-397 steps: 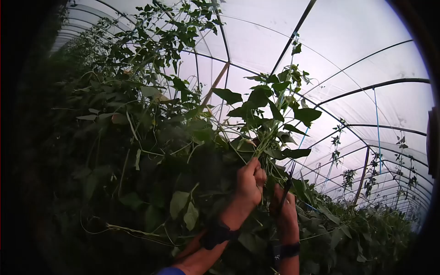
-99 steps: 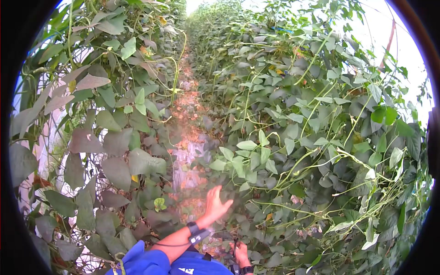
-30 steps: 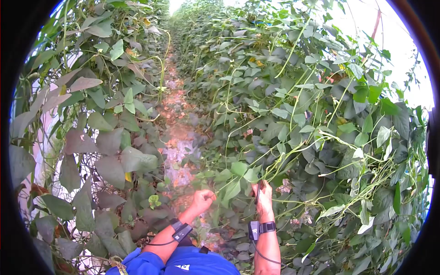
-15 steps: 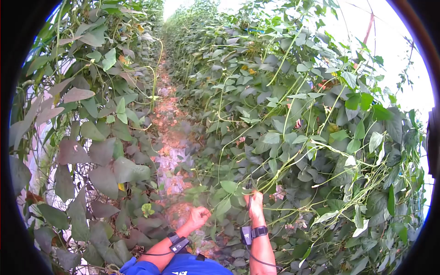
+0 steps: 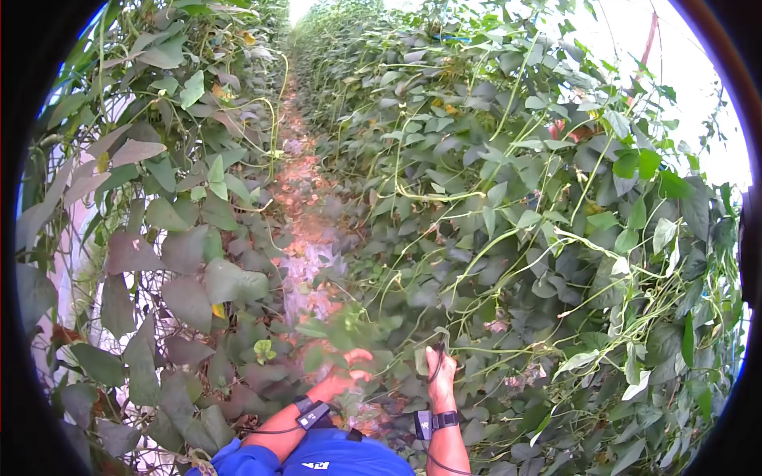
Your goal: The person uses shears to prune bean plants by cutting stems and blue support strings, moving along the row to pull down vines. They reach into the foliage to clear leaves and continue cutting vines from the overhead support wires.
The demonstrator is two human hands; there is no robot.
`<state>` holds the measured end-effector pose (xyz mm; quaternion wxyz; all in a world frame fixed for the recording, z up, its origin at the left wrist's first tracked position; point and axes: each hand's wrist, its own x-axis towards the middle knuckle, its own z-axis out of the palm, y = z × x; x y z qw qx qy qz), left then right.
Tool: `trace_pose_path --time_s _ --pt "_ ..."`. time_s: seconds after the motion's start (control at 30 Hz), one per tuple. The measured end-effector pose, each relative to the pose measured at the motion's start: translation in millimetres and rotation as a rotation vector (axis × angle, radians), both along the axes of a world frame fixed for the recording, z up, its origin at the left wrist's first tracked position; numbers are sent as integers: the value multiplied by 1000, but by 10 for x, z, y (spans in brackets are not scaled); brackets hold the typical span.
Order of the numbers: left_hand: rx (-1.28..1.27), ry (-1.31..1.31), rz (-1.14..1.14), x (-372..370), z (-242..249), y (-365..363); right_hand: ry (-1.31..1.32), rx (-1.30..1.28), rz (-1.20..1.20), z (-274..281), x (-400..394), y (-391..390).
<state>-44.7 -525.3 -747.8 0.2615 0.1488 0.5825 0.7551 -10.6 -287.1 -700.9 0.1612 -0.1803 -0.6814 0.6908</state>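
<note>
Low in the view, left of centre, my left hand (image 5: 348, 373) has its fingers apart beside blurred green leaves (image 5: 345, 333), with nothing visible between them. My right hand (image 5: 441, 369) is closed at the lower centre, against the foliage on the right. A thin dark strand or tool runs across its fingers, too small to identify, and a vine stem (image 5: 508, 350) extends rightward from near the fingertips. Both wrists carry a strapped black device.
Dense climbing vines rise on the left (image 5: 186, 293) and the right (image 5: 556, 278). Between them a narrow path (image 5: 305, 238) covered with dry brown leaves runs into the distance. Long loose tendrils hang over it.
My left hand has opened from a closed shape, and the leaves near it have shifted. My right hand has moved slightly down. The whole view has shifted a little.
</note>
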Motion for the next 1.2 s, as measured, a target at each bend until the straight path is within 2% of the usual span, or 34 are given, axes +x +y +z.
trace_pose_path --time_s 0.07,0.1,0.17,0.2,0.27,0.33,0.43,0.5,0.53,0.63,0.7,0.83,0.97,1.07,1.13,1.2 --pt "182 -56 15 -95 -149 30 -14 30 -18 -78 110 -59" --pt "176 -58 11 -115 -202 23 -31 33 -20 -61 176 -99" --pt "311 -275 164 -145 -273 0 -3 -25 -52 -157 227 -166" --pt "306 -278 160 -151 -297 0 -139 -79 -31 -210 308 -116" --pt "303 -266 199 -140 -383 -38 -59 -4 -28 -357 358 -150" --pt "308 -330 229 -106 -553 -51 -82 -56 -10 -562 428 -137" --pt "325 -342 243 -17 -603 -63 -139 -90 0 -585 524 -180" --pt "422 -524 322 84 -572 -89 -204 -57 21 -581 595 -196" --pt "417 -527 308 111 -641 -100 -197 -75 42 -628 621 -195" --pt "519 -697 453 149 -780 -157 -212 -101 41 -721 679 -198" --pt "542 -718 491 154 -905 -182 -310 -104 53 -772 716 -200" --pt "570 -775 611 158 -1145 -258 -285 -150 48 -876 765 -167" --pt "655 -839 619 202 -1451 -372 -333 -198 70 -813 773 -155" --pt "612 -863 747 193 -1604 -438 -350 -196 109 -720 768 -191" --pt "562 -867 836 70 -2196 -542 -347 -175 114 -756 765 -196" --pt "394 -833 1038 7 -2672 -691 -334 -206 163 -774 756 -204"
